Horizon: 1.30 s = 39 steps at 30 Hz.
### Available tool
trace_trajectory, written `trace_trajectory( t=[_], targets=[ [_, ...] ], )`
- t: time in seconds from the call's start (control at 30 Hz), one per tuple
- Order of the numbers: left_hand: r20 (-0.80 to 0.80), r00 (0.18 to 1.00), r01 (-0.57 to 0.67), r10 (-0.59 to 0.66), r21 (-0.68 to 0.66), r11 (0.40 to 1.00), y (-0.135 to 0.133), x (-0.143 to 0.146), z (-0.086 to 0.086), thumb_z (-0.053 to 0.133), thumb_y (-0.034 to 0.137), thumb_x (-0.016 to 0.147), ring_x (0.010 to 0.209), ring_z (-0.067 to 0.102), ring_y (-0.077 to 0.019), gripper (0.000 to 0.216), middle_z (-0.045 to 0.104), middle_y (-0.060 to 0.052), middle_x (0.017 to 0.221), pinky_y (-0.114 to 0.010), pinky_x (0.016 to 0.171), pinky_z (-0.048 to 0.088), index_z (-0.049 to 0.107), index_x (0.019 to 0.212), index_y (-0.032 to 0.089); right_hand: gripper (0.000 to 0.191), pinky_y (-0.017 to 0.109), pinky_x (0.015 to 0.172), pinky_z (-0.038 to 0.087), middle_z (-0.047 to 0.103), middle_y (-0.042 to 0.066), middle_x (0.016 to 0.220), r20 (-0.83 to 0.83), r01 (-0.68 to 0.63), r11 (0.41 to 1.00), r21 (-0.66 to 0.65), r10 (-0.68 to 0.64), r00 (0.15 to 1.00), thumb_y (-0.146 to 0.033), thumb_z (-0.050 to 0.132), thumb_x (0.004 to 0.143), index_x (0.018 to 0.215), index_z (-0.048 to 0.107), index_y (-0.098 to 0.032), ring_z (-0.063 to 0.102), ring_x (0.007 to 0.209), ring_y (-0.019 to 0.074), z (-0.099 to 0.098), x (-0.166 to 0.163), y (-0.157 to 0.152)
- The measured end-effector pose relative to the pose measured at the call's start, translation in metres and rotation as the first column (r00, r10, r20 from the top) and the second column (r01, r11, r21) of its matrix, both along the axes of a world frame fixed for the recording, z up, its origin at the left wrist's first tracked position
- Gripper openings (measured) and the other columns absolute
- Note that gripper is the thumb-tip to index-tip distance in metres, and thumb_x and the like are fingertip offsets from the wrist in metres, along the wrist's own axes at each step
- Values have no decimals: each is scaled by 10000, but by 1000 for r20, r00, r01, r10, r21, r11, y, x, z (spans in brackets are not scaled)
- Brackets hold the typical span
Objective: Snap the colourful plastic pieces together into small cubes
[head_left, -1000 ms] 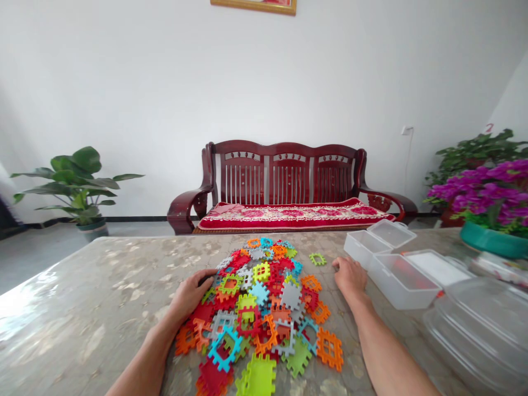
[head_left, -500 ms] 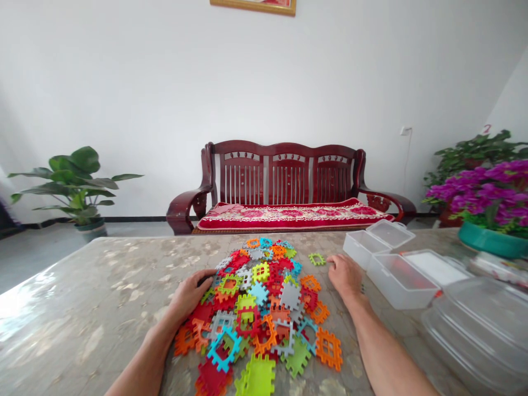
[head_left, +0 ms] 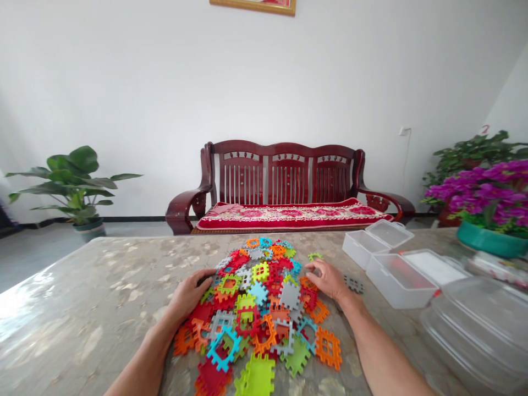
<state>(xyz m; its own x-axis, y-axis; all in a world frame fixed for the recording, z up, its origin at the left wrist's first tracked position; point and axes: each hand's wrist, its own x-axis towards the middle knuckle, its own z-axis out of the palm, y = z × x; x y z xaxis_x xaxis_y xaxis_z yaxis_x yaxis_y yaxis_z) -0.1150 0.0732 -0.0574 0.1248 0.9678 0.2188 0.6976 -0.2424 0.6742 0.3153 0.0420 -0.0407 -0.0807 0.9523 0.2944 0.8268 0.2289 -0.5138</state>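
Observation:
A long heap of interlocking plastic building tiles (head_left: 259, 294), in red, orange, lime, blue and grey, is spread over the middle of the table. At the heap's left edge rests my left hand (head_left: 193, 290), its thumb and fingers apart and touching the tiles; some fingertips are hidden. My right hand (head_left: 328, 279) reaches over the right edge beside an orange window tile (head_left: 307, 284), fingers loosely bent and holding nothing that I can see. A lime frame tile (head_left: 315, 256) lies just beyond it, partly covered. To its right lies a grey tile (head_left: 353, 284).
Clear plastic boxes (head_left: 402, 280) with open lids stand right of the heap, near a large clear lid (head_left: 478, 330). Purple flowers in a green pot (head_left: 490, 239) stand farther right. Beyond the patterned table (head_left: 103, 308) is a wooden bench (head_left: 286, 170).
My right hand has moved left from beside the lime frame tile to the heap's edge, uncovering the grey tile on its right. My left hand has stayed in place.

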Motion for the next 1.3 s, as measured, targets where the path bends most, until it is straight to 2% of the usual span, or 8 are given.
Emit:
trace_trajectory(
  t=[0.1,0.23,0.43,0.57,0.8,0.9,1.1,1.3],
  targets=[
    [11,1000,6,-6,2,1000,1,0,-2,484,411,799,1036,625,-229,404,712,-20,1101,-325,945,450,688,1093,223,250,267,714,432,627,33,1002,-5,-112,991,-67,112,994,-342,644,740,962,699,-241,558,791,157,0,4,1],
    [13,1000,-2,2,0,1000,2,-1,-3,488,414,794,1026,630,-225,413,712,-24,1102,-317,938,456,686,1098,216,325,255,675,429,591,50,1077,-86,-259,957,-128,249,965,-292,679,708,1028,680,-239,535,828,162,-3,14,5],
    [17,1000,-3,3,5,1000,-2,2,2,481,417,788,1009,636,-229,414,717,-21,1084,-324,921,466,692,1086,223,174,255,644,407,574,24,965,-106,-187,976,-113,176,979,-242,672,691,859,648,-201,459,666,114,-9,16,9],
    [30,999,-13,13,21,1000,-1,1,0,501,421,774,997,642,-229,411,722,-22,1071,-323,913,476,697,1075,222,164,254,654,407,567,22,949,-135,-180,975,-129,163,977,-245,680,676,825,635,-191,456,675,114,-9,16,10],
    [17,1000,-11,11,7,1000,1,-2,-4,490,427,791,1011,635,-224,420,714,-18,1094,-322,929,465,688,1105,232,496,281,756,439,527,47,1159,-251,-341,901,-269,277,928,-305,731,622,1104,652,-220,463,776,130,-1,29,8],
    [9,1000,-7,7,2,1000,1,-2,-3,482,431,797,1019,631,-226,422,712,-18,1099,-324,934,460,687,1109,235,478,291,786,433,518,51,1186,-268,-367,884,-290,294,918,-278,720,605,1074,660,-207,469,814,141,1,31,8],
    [17,1000,-12,12,-1,1000,1,-1,-3,493,434,786,1032,625,-234,424,711,-19,1104,-337,951,452,687,1105,234,371,278,757,406,559,27,1081,-295,-333,896,-292,247,923,-235,693,587,941,594,-193,467,812,146,3,29,6],
    [17,1000,-19,19,-5,1000,-1,1,0,485,443,784,1027,628,-234,430,713,-21,1100,-340,949,455,688,1102,236,323,252,666,373,548,-34,792,-503,-354,895,-272,181,845,-276,692,579,858,546,-201,477,729,138,2,30,4]
  ],
)
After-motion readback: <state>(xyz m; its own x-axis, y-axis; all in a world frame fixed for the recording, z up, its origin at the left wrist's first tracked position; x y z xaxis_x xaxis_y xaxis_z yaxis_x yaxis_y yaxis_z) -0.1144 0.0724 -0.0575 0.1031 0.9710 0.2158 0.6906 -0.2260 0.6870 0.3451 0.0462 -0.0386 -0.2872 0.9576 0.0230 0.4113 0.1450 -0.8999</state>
